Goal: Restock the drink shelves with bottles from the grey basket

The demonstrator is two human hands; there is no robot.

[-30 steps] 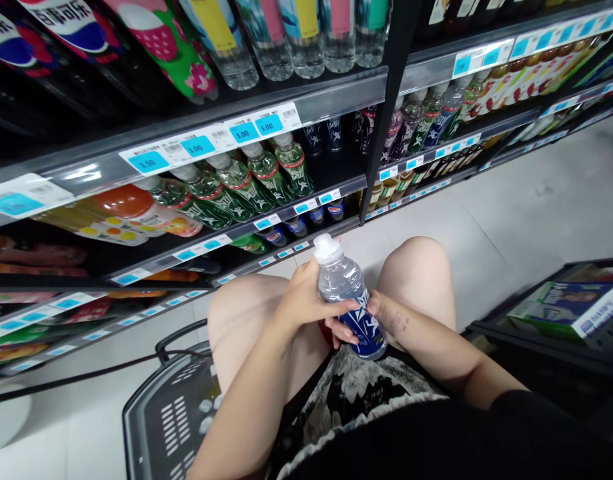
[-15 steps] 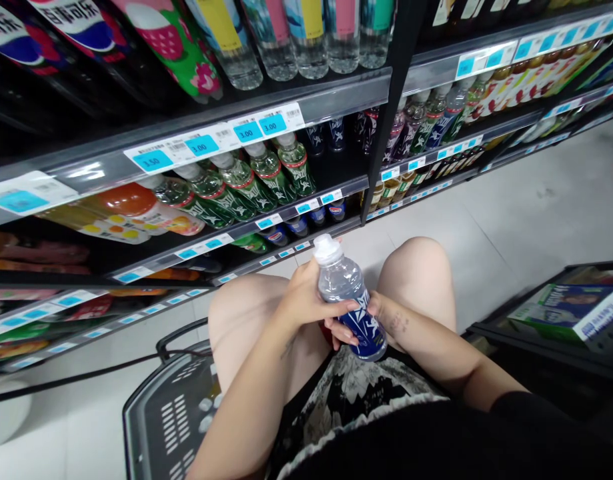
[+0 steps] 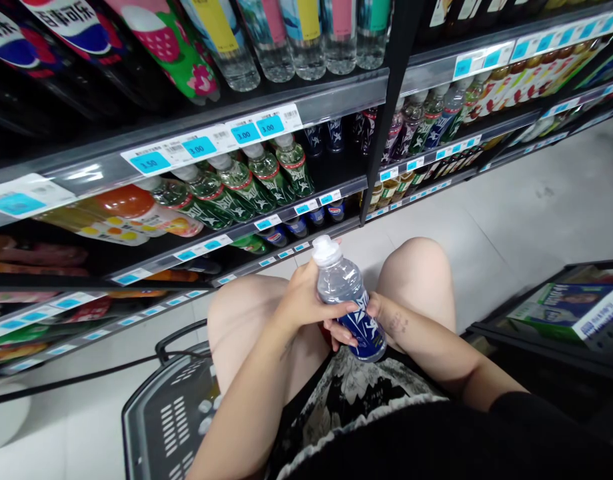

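Note:
A clear drink bottle (image 3: 347,293) with a white cap and a dark blue label sits upright between my knees, held by both hands. My left hand (image 3: 306,299) wraps its upper clear part from the left. My right hand (image 3: 366,320) curls around the blue label from behind, fingertips showing on the left of the label. I am crouched in front of a shop shelf.
Black shelves (image 3: 306,100) with price tags hold rows of bottled drinks, green-labelled ones (image 3: 246,180) closest. A grey shopping basket (image 3: 171,413) stands on the floor at lower left. A dark crate with a boxed product (image 3: 566,310) is at right. Pale floor tiles stretch ahead.

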